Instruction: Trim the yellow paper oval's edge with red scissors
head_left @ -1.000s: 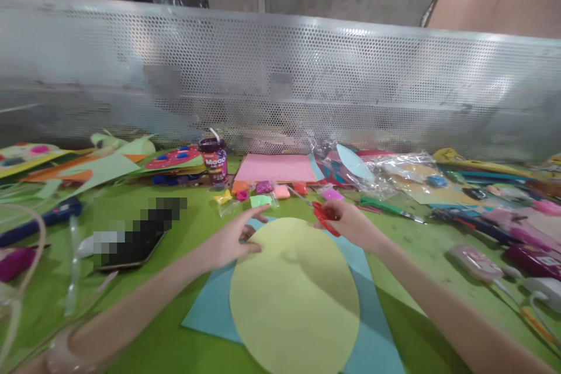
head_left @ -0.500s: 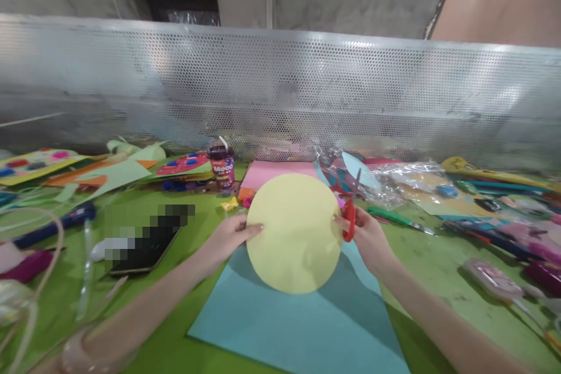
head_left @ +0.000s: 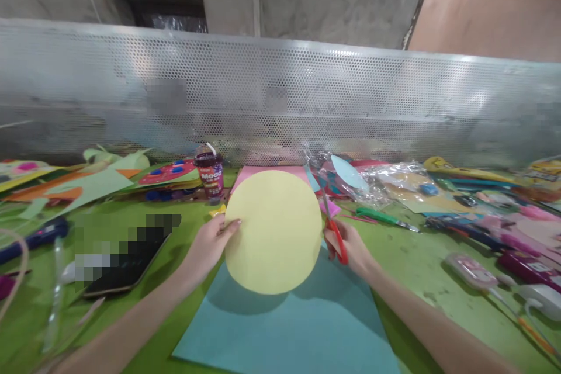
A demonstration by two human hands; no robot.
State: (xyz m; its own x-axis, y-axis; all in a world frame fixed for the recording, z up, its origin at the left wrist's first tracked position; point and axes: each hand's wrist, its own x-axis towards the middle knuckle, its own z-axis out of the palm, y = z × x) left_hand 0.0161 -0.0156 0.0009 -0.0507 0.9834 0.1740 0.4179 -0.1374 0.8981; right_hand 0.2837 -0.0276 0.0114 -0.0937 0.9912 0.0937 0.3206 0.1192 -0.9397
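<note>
A round pale-yellow paper disc (head_left: 273, 232) is held up above a blue sheet (head_left: 284, 333) lying on the green table. My left hand (head_left: 214, 242) pinches the disc's left edge, thumb in front. My right hand (head_left: 348, 245) is at the disc's right edge with red-handled scissors (head_left: 336, 239) in its grip, blades pointing up. Whether the right fingertips still touch the disc is hard to tell. The disc's shadow falls on the blue sheet.
A purple drink cup (head_left: 211, 175) stands behind my left hand. A phone (head_left: 131, 263) lies at the left. Green-handled scissors (head_left: 385, 217), a pink device (head_left: 471, 272) and clear plastic wrap (head_left: 385, 181) are at the right. A perforated metal panel (head_left: 280, 87) rises behind.
The view has shifted, so most things sit further left. The scissors in my right hand have dropped lower and tilted, and my right hand's fingers are less over the disc's front.
</note>
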